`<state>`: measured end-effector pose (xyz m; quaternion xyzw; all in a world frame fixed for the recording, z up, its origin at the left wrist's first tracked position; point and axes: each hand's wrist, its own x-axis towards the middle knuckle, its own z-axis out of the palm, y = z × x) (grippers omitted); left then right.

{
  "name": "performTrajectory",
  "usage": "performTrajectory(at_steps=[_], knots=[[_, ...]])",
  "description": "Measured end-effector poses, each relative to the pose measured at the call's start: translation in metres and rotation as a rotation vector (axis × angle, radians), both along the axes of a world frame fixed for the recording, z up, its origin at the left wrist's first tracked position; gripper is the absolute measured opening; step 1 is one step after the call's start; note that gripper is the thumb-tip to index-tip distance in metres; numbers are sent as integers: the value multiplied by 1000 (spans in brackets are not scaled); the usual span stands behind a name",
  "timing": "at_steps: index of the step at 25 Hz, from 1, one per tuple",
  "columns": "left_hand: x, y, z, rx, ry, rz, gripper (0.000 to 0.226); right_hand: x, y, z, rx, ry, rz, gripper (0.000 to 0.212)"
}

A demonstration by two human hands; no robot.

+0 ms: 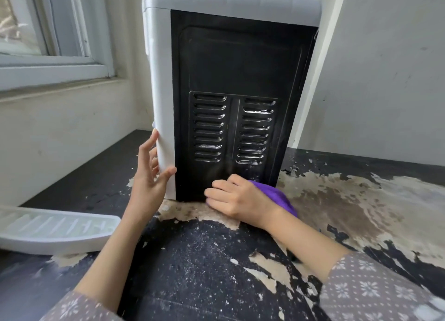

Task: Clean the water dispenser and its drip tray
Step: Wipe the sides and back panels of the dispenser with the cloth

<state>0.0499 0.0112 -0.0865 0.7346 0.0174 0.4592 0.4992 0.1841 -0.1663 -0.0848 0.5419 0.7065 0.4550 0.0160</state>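
- The dispenser stands upright on the surface, long axis vertical, its black back panel turned toward the person; the taps and front face point away and are hidden
- Right hand lies low at the foot of the panel, fingers spread flat and pressing a purple cloth against the panel's bottom edge; most of the cloth bunches behind the palm
- From these fingers the uncleaned-looking part lies straight up: the two vent banks just above, then the plain upper panel, so I judge the next stroke runs upward along the long axis
- Left hand is at the panel's left, fingers apart and bare, thumb on the white corner strip, other fingers wrapped round the side wall, steadying the body; it holds nothing
- The right hand is the nearer one to the vents, which carry pale smears in some slots
- The tray lies flat on the surface well to the left of the left fingers, apart from the dispenser, long axis running left to right, grille up
- The surface's coating is peeled and flaky around both hands
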Motion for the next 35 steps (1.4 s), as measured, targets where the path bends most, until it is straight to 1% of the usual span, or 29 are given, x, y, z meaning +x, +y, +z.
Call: performTrajectory(at_steps=[2, 5, 8, 10, 12, 13, 14, 16, 18, 19, 20, 22, 23, 24, 26, 27, 29, 30, 31, 33, 34, 35], knots=[[-1, -2, 1, -1, 13, -2, 74, 16, -37, 3, -16, 2, -69, 19], [-1, -5, 2, 0, 33, -2, 75, 32, -81, 8, -47, 45, -213, 21], [-1, -9, 3, 23, 39, 20, 77, 42, -100, 14, -59, 167, -292, 11], [-1, -12, 3, 30, 33, 31, 80, 41, -100, 19, 23, 283, -273, 11], [0, -15, 1, 33, 37, 52, 84, 34, -91, 26, 190, 424, -207, 7], [1, -16, -1, 45, 43, 65, 87, 29, -83, 29, 270, 454, -171, 12], [3, -16, -2, 75, 52, 83, 93, 26, -74, 31, 319, 437, -148, 14], [8, -17, -5, 147, 79, 127, 106, 25, -58, 29, 364, 328, -150, 11], [12, -14, -6, 152, 97, 144, 113, 26, -51, 22, 431, 314, -155, 10], [13, -13, -7, 146, 98, 143, 114, 28, -52, 18, 425, 318, -153, 12], [13, -13, -6, 147, 98, 142, 114, 29, -55, 12, 376, 302, -153, 15], [13, -13, -6, 153, 106, 155, 113, 29, -63, 4, 212, 237, -165, 18], [13, -14, -5, 151, 106, 162, 113, 27, -66, 5, 180, 240, -164, 17], [13, -16, -5, 145, 104, 166, 113, 25, -65, 8, 214, 290, -152, 14], [13, -18, -3, 140, 106, 164, 111, 23, -57, 18, 412, 433, -131, 7], [13, -18, -3, 143, 111, 165, 110, 20, -52, 24, 505, 461, -147, 8], [13, -18, -4, 149, 125, 170, 109, 18, -44, 25, 566, 441, -170, 11], [13, -18, -5, 150, 125, 174, 110, 19, -43, 21, 534, 414, -153, 8], [13, -17, -5, 150, 120, 177, 110, 21, -44, 15, 447, 369, -132, 3], [13, -17, -5, 145, 118, 171, 110, 21, -48, 6, 219, 240, -128, 9], [13, -17, -5, 141, 119, 166, 110, 20, -48, 4, 158, 198, -137, 11], [13, -17, -5, 140, 117, 162, 110, 19, -46, 6, 173, 204, -134, 11]])
